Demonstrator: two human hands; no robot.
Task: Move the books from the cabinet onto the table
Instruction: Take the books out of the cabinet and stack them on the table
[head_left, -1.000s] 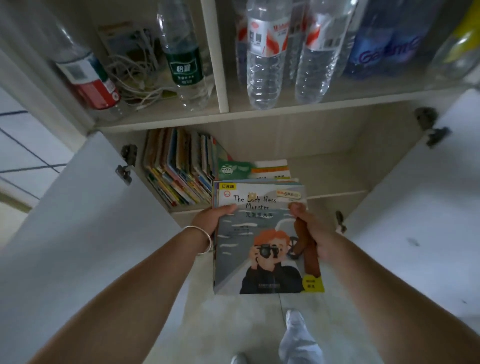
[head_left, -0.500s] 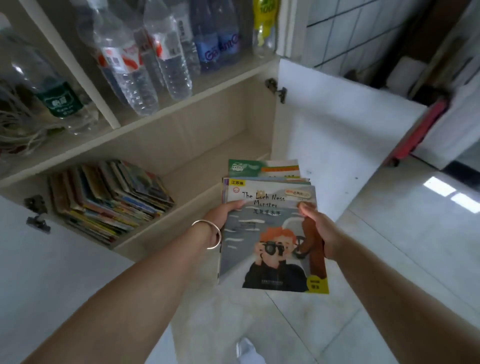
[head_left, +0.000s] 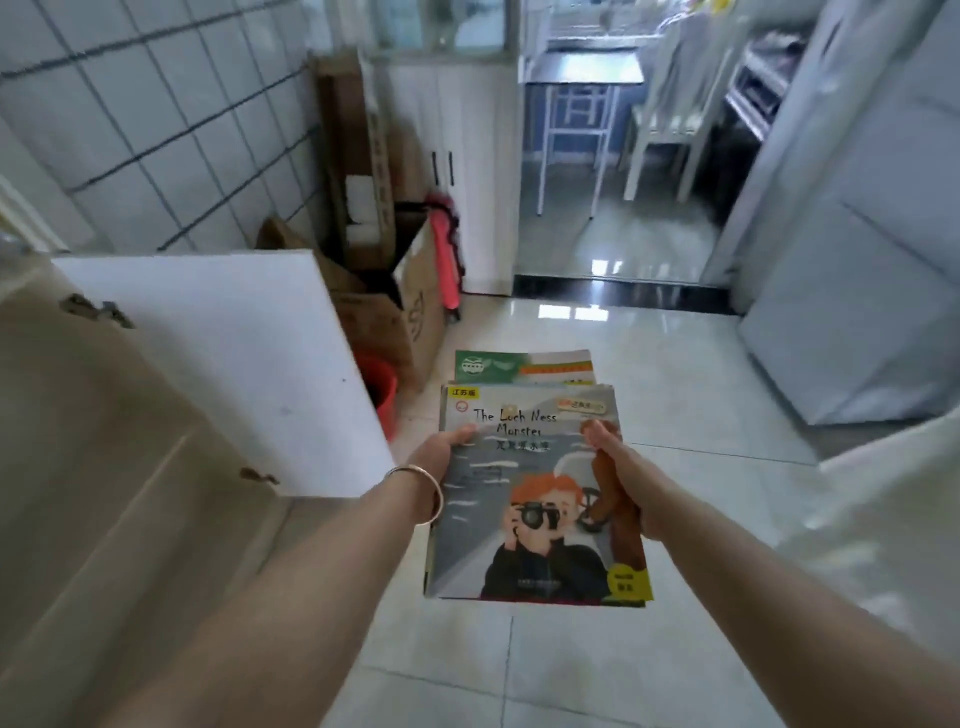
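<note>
A small stack of thin books (head_left: 535, 499) is held flat in the air above the floor (head_left: 623, 364). The top cover is grey, with the title "The Loch Ness Monster", a drawn red-haired figure holding a camera, and a yellow corner label. A green and white cover is seen under it, sticking out at 12 o'clock.

The floor is made of pale glossy tiles. An open white cabinet door (head_left: 234, 374) is seen at 9 o'clock of the books, and cardboard boxes (head_left: 384, 291) and a red bucket (head_left: 382, 384) stand at 11 o'clock against a white tiled wall (head_left: 145, 130). At 12 o'clock, far behind, a table (head_left: 582, 73) and white chairs (head_left: 670, 119) are visible.

The stack is gripped on both sides: the left hand (head_left: 441, 454), with a bangle (head_left: 421, 493) on the wrist, holds the left edge with the thumb on the cover, and the right hand (head_left: 621, 473) holds the right edge in the same way. The books lie between the two hands.
</note>
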